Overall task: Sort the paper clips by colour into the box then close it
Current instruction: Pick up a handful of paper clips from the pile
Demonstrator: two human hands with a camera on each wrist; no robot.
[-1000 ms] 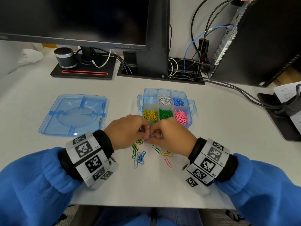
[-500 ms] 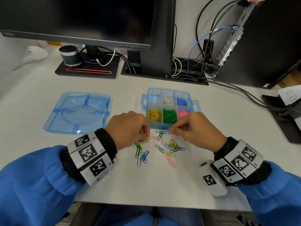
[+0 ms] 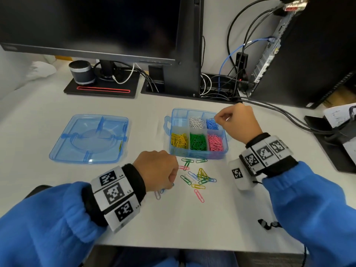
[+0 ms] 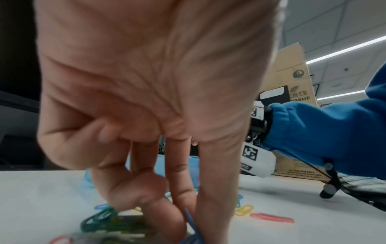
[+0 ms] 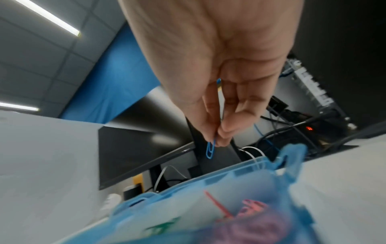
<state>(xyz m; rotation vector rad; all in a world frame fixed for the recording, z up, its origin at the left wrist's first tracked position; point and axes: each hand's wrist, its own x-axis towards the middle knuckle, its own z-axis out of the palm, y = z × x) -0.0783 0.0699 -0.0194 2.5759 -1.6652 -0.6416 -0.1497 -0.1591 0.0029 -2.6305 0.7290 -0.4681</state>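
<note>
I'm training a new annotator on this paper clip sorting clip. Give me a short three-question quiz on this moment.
1. True or false: the lid is on the box.
2. What colour is the clip pinched by the right hand?
3. The left hand is: A) on the lid, B) at the loose clips on the desk, C) inside the box.

Key: 1 false, it lies to the box's left; 2 blue; 3 B.

An office. A monitor (image 3: 92, 26) and computer tower (image 3: 308, 54) with cables (image 3: 231, 54) stand on a white desk (image 3: 192, 224). Ceiling tiles (image 5: 31, 57) carry strip lights (image 5: 50, 19).
</note>
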